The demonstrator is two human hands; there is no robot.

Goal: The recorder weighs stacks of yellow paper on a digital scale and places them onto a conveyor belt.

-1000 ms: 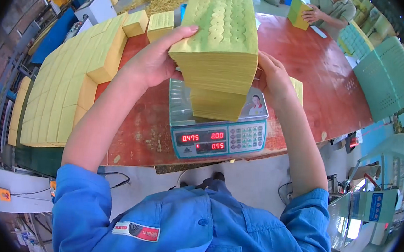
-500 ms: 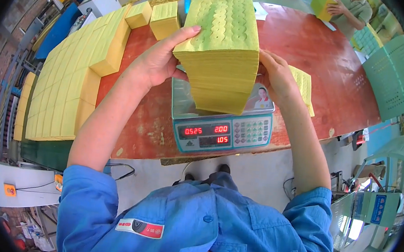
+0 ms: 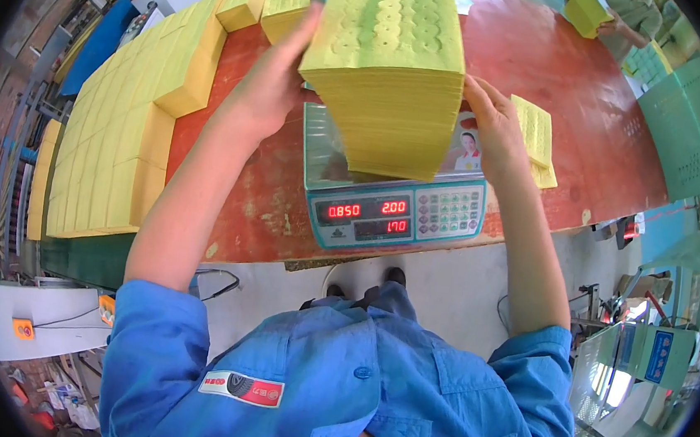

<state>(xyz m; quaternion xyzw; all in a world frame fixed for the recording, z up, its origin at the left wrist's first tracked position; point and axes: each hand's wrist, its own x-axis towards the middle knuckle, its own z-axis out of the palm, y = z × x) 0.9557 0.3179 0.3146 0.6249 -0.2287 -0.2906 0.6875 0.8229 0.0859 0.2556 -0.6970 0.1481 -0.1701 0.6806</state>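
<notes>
A tall stack of yellow paper [image 3: 384,117], its top sheet embossed with rows of scalloped marks, stands over the pan of an electronic scale [image 3: 396,218]. Whether its base rests fully on the pan I cannot tell. My left hand [image 3: 271,87] is against the stack's left side, thumb pointing up along the edge and the other fingers partly hidden behind it. On the opposite side my right hand [image 3: 493,123] presses its fingers to the paper. Red digits glow on the scale's front panel.
Rows of yellow paper blocks [image 3: 116,131] fill the left of the red table [image 3: 562,79], with two smaller stacks behind. A thin yellow stack [image 3: 533,139] lies right of my right hand. A co-worker [image 3: 629,26] holds yellow paper at the far right, near a green perforated chair [image 3: 695,124].
The stack's top now looks larger and higher in view. My left thumb has moved off its top sheet to the left edge. The scale's red digits have changed.
</notes>
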